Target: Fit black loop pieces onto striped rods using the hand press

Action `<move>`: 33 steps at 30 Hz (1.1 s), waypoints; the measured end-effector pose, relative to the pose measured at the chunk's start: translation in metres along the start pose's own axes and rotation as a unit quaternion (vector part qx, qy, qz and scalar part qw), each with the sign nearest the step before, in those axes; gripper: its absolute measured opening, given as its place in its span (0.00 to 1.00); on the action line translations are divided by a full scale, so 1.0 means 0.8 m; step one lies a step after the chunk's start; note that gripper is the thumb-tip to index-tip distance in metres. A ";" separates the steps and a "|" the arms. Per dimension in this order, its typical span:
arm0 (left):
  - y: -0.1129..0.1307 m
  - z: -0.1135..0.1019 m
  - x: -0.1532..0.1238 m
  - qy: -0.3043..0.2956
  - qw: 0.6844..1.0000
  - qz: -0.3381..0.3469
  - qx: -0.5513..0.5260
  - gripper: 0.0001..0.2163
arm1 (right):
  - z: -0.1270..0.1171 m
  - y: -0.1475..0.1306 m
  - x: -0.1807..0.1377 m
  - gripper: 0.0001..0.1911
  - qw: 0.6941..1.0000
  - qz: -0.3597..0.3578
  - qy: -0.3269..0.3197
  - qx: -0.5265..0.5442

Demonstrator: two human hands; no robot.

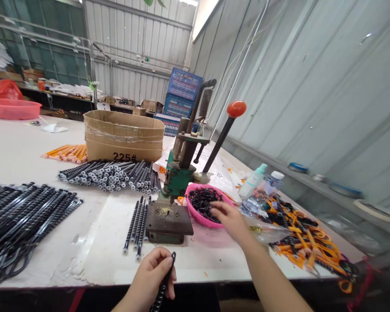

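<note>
My left hand (155, 275) is closed around a black rod with a spiral pattern (164, 281), held at a tilt by the front edge of the table. My right hand (229, 219) reaches over a pink basket (206, 222) full of small black loop-like parts (205, 201). Its visible fingers are apart and slightly bent at the parts; whether the fingertips touch one I cannot tell. Between the hands stands a green hand press (178, 180) with a dark base plate (169, 219) and an orange lever knob (236, 109). Several similar spiral rods (138, 225) lie left of the base.
Spiral rods lie in a pile (113, 175) before a cardboard box (123, 134). At left is a bundle of rods with loops (26, 221). Orange and black looped pieces (307, 238), a spray bottle (251, 182) and a clear bottle (269, 190) are at right.
</note>
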State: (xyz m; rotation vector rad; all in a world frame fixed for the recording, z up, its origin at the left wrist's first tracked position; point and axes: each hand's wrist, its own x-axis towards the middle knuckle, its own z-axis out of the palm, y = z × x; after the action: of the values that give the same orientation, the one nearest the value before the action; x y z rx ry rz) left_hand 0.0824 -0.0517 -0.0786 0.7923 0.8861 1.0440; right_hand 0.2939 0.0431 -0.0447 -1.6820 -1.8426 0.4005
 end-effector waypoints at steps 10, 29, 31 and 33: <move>-0.027 0.006 -0.002 0.022 0.999 0.020 0.043 0.18 | 0.061 -0.062 -0.146 0.13 0.910 -0.326 0.049 0.252; -0.015 -0.010 -0.016 0.101 0.995 0.024 0.011 0.22 | -0.044 0.134 -0.024 0.12 0.975 0.143 -0.067 -0.157; -0.019 -0.013 -0.014 0.084 0.996 0.015 0.026 0.23 | -0.041 0.153 -0.008 0.10 0.973 0.147 -0.071 -0.162; -0.022 -0.015 -0.012 0.079 0.996 0.013 0.041 0.24 | -0.028 0.160 -0.001 0.08 0.973 0.149 -0.053 -0.166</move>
State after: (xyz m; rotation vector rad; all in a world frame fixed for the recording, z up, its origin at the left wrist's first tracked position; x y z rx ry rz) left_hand 0.0764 -0.0646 -0.0970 0.8000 1.0616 1.1089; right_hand 0.4090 0.0579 -0.1039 -2.2185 -1.8103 0.3227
